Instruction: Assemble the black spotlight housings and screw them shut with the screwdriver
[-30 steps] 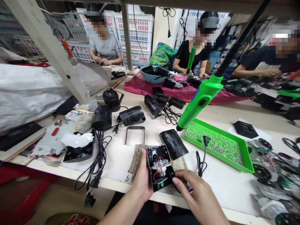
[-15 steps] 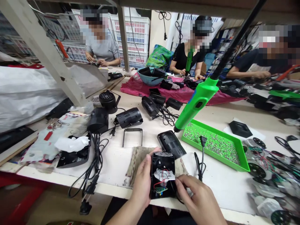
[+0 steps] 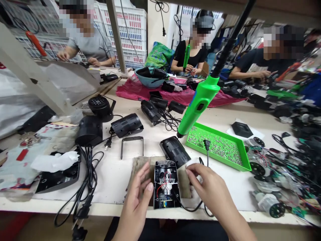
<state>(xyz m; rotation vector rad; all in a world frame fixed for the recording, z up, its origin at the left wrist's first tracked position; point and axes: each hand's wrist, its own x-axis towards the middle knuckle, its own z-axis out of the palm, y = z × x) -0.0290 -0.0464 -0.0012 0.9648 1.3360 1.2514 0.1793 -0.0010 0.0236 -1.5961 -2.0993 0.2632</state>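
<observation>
An opened black housing (image 3: 165, 202) lies on a folded cloth (image 3: 185, 187) at the front edge, with red wires and a small circuit board inside. Beside its left wall is my left hand (image 3: 137, 197), fingers apart and holding nothing. My right hand (image 3: 212, 187) is to the right of the housing, thumb and forefinger pinched together; whatever may be between them is too small to make out. A black cable (image 3: 192, 210) runs from the housing beneath this hand. Just behind sits a black half-shell (image 3: 175, 152), under the tip of a hanging green electric screwdriver (image 3: 198, 105).
A green tray (image 3: 218, 159) of screws stands right of the shell. A U-shaped bracket (image 3: 132, 138) and several black lamp bodies (image 3: 127, 125) with cords lie left and behind. Wired parts (image 3: 265, 197) crowd the right side. Co-workers sit across the table.
My left hand has let go of the housing and opened. The housing now rests on the cloth. My right hand has moved up and away from its side. The view has shifted right.
</observation>
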